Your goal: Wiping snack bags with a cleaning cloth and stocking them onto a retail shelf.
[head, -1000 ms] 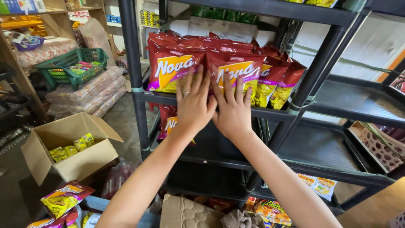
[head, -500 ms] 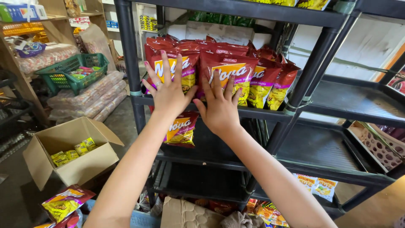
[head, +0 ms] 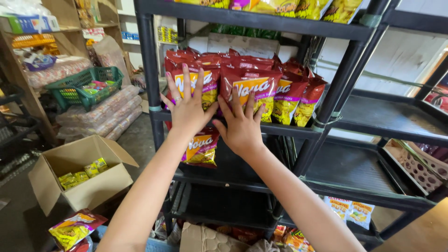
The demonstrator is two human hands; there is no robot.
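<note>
While both hands press flat against the row of red snack bags point(head: 242, 88), nothing is clamped in either grip. Left hand point(head: 189, 109): fingers spread, palm on the front bag at the left end of the row. Right hand point(head: 242, 126): fingers spread, palm on the lower edge of the bag just right of it. The row stands upright on the middle tier of a black plastic shelf rack point(head: 149, 70). One more red bag point(head: 201, 149) shows below that tier, under the left wrist; whether it hangs or leans I cannot tell. Left of the rack, on the floor, sits an open cardboard box point(head: 81, 175) with yellow packets inside. Beyond the box, a green basket point(head: 88, 86).
</note>
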